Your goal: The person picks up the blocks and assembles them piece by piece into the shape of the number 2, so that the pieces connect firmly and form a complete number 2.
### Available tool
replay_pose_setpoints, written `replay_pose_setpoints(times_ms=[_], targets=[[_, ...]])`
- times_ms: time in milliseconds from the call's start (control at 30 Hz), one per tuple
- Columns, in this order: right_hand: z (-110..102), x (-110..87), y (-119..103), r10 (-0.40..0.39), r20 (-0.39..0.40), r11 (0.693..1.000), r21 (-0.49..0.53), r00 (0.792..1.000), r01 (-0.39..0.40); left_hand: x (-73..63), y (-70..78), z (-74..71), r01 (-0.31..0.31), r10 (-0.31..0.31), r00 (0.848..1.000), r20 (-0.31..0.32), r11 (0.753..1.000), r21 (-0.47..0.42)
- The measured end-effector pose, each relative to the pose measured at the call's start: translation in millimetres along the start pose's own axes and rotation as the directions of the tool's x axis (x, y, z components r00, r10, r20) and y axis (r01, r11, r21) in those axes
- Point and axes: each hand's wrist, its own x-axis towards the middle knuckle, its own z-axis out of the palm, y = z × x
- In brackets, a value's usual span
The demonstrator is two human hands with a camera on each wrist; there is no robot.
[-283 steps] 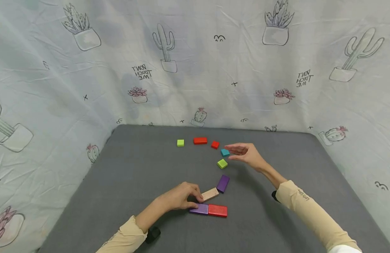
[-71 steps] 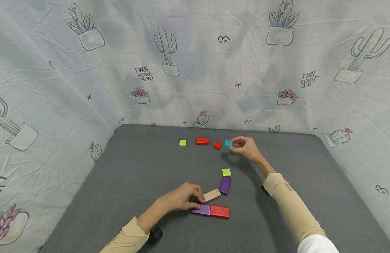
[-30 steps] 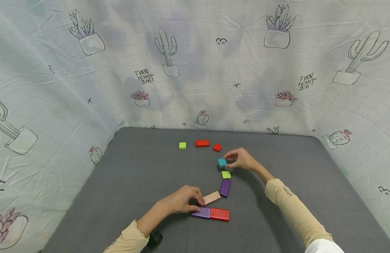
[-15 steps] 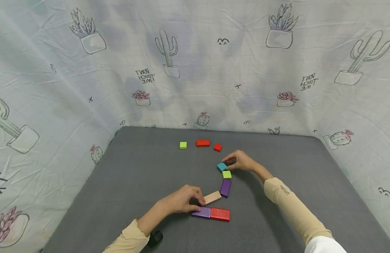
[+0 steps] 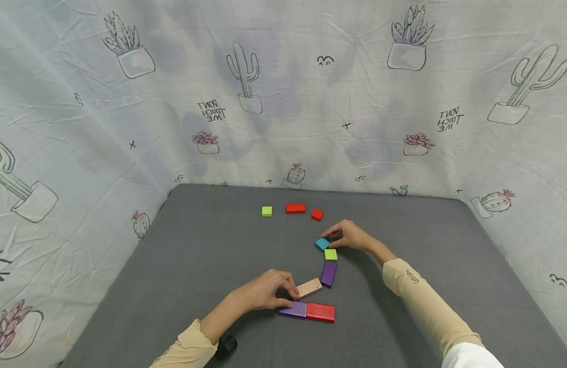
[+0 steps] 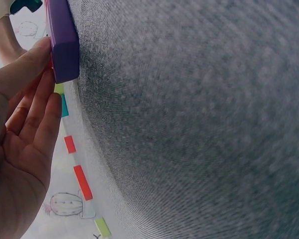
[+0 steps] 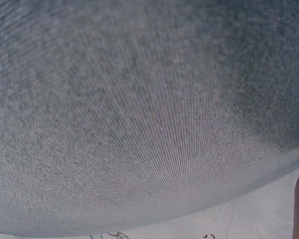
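Observation:
My right hand [image 5: 352, 236] pinches a small blue block [image 5: 322, 244] by its right side, thumb near and fingers beyond. That block sits low at the corner of a lime green block [image 5: 331, 255]. Below these, a dark purple block [image 5: 328, 274] leads to a plain wooden block [image 5: 309, 288]. My left hand [image 5: 267, 290] rests by the wooden block's left end with a fingertip. Its thumb touches the end of a lighter purple block [image 5: 293, 309], which abuts a red block [image 5: 320, 312]. In the left wrist view the fingers [image 6: 46, 124] lie fairly straight behind the purple block [image 6: 65, 45].
On the far part of the grey table [image 5: 209, 245] lie another lime green block [image 5: 267, 211], a long red block [image 5: 295, 208] and a small red block [image 5: 317, 214]. A patterned cloth [image 5: 283, 92] hangs behind. In the right wrist view, mostly grey cloth [image 7: 139, 124] shows.
The right hand first shifted the near lime green block against the dark purple one. It then lifted the blue block and brought it down beside the green one. The left hand stayed put.

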Motion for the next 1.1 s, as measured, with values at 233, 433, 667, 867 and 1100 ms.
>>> replay_pose_setpoints(times_ms=[233, 433, 667, 867, 1100], targets=[[-1.3, -3.1, -2.5, -0.021, 0.005, 0.997, 0.074, 1.000, 0.020, 0.0, 1.8, 1.2, 0.003, -0.003, 1.000, 0.004, 1.000, -0.010], [-10.0, -2.3, -16.8, -0.011, -0.055, 0.999, -0.048, 0.998, 0.008, -0.4, 3.2, -0.3, 0.006, -0.006, 1.000, -0.001, 1.000, -0.014], [-7.5, 5.1, -28.8, 0.094, -0.192, 0.974, -0.188, 0.977, -0.131, -0.8, 0.8, -2.2, 0.000, -0.001, 1.000, -0.001, 1.000, -0.025], [-8.3, 21.2, -30.4, 0.227, -0.274, 0.942, -0.182, 0.935, -0.282, -0.5, 0.1, -3.1, 0.000, -0.001, 1.000, -0.008, 1.000, -0.026], [-9.7, 44.4, -24.6, 0.321, -0.229, 0.919, -0.161, 0.919, -0.361, 0.3, -5.4, -3.6, -0.016, 0.016, 1.000, -0.010, 1.000, 0.007]])
